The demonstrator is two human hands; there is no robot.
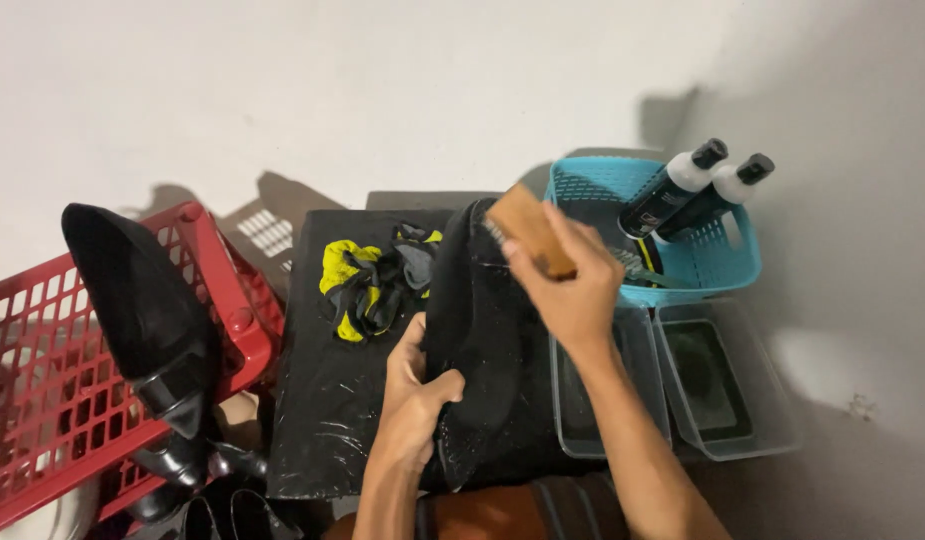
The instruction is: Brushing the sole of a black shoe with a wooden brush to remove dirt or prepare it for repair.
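Black suede boot (487,370): lies on the black mat (317,400) over the worktop, near the person's lap. Left hand (414,395): grip closed on the boot's edge, pinning it. Right hand (567,285): grip closed around a wooden brush (527,228), bristles against the boot's upper part. Yellow-and-black cloth (367,280): bunched on the mat, just left of the boot. Two clear tubs (727,385): right of the boot. Teal basket (727,255): behind the tubs, holding two dark bottles (697,190). Red crate (57,390): far left, with a black high-heeled shoe (147,300) resting against it.
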